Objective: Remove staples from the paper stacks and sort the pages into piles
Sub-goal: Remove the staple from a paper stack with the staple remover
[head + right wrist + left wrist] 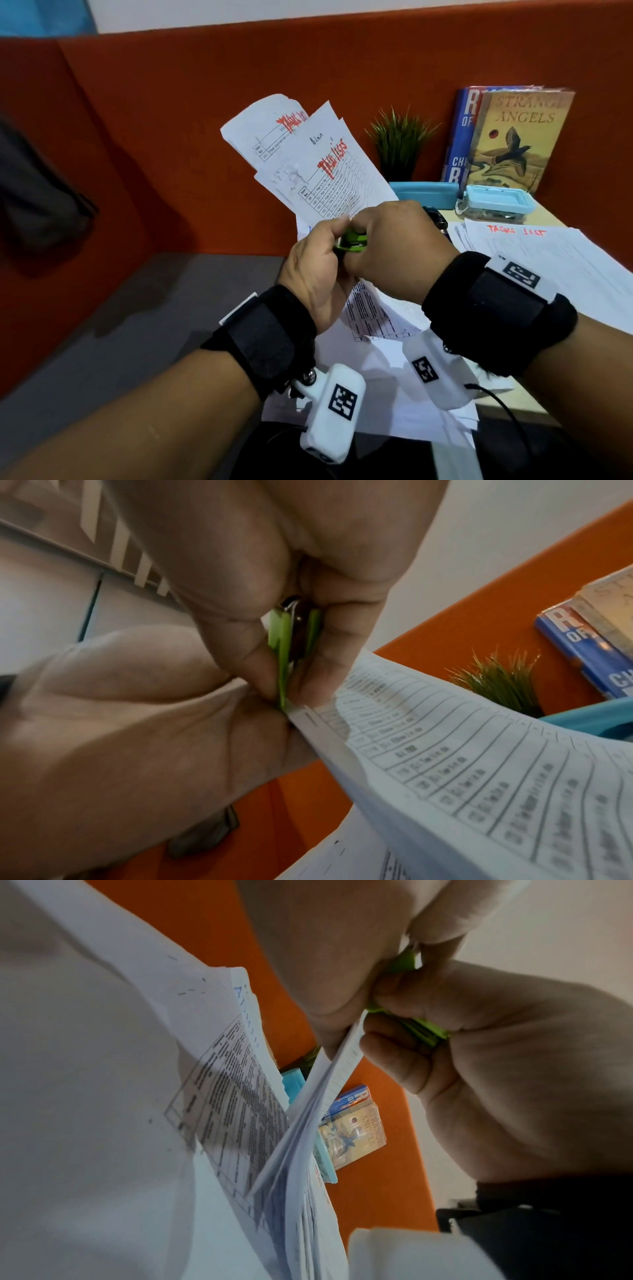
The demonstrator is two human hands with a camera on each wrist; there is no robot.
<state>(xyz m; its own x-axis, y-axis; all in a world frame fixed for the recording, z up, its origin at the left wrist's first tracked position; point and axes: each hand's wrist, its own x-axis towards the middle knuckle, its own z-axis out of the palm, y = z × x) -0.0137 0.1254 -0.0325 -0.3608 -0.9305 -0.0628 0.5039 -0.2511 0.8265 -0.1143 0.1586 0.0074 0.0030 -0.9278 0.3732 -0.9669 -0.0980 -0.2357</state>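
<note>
I hold a stapled paper stack upright in front of the orange partition; red handwriting marks its fanned top pages. My left hand pinches the stack's lower corner. My right hand grips a green staple remover and presses it against that same corner. In the right wrist view the staple remover sits between the thumb and fingers of my right hand, its tip at the edge of the paper stack beside my left hand. The staple itself is hidden.
A pile of loose pages lies on the desk at the right, and more sheets lie under my wrists. Books, a small plant and two teal boxes stand against the orange partition.
</note>
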